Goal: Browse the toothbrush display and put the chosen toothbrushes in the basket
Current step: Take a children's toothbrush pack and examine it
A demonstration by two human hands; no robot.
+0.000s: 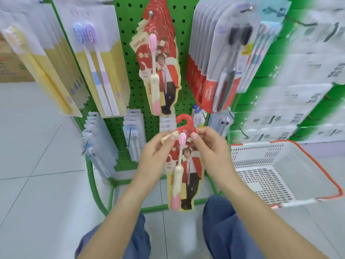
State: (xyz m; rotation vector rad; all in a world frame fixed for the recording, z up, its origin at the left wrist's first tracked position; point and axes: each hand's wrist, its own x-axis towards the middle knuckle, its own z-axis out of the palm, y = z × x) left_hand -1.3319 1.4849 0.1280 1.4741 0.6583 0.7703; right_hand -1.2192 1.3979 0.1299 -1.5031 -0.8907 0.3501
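A red-and-cream toothbrush pack point(183, 174) with a pink and cream brush and a red hook on top hangs between both my hands in front of the green pegboard display point(130, 43). My left hand point(155, 156) pinches its upper left edge; my right hand point(211, 152) pinches its upper right edge. More packs of the same kind point(158, 58) hang on a peg above. The white basket point(270, 172) with an orange handle sits on the floor to the right, nothing visible inside.
Yellow-backed packs point(100, 71) hang at the left, grey and red packs point(222, 58) at the right, small blue-white packs point(99, 144) lower down. Stacked white and green goods point(298, 81) fill the right side. My knees in blue trousers point(224, 221) are below. Cardboard boxes point(11, 62) stand far left.
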